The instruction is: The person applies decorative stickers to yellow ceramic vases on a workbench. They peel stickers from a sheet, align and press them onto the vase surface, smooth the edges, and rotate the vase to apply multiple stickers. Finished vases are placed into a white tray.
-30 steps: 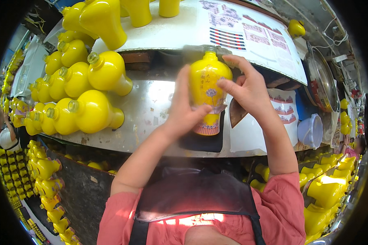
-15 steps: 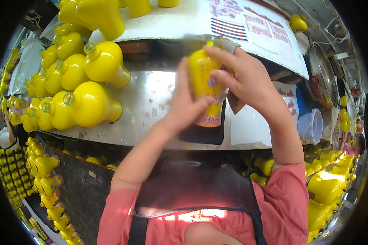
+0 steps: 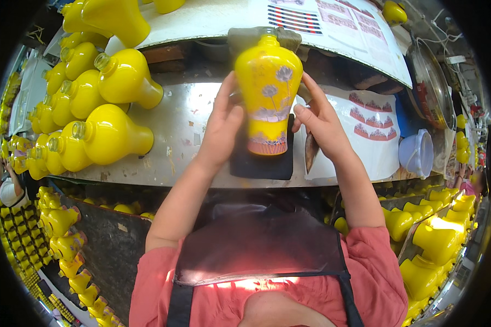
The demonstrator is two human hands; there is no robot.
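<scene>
A flower-patterned yellow bottle lies over a black pad, neck away; the left hand and right hand curl half-open at its sides, grip unclear; apparently two-handed handling, calling for light, even support; shoulder marks look too faint to read.

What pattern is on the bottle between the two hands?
Purple flowers on yellow, with a pinkish base band; the bottle shows best in the head view.
</scene>
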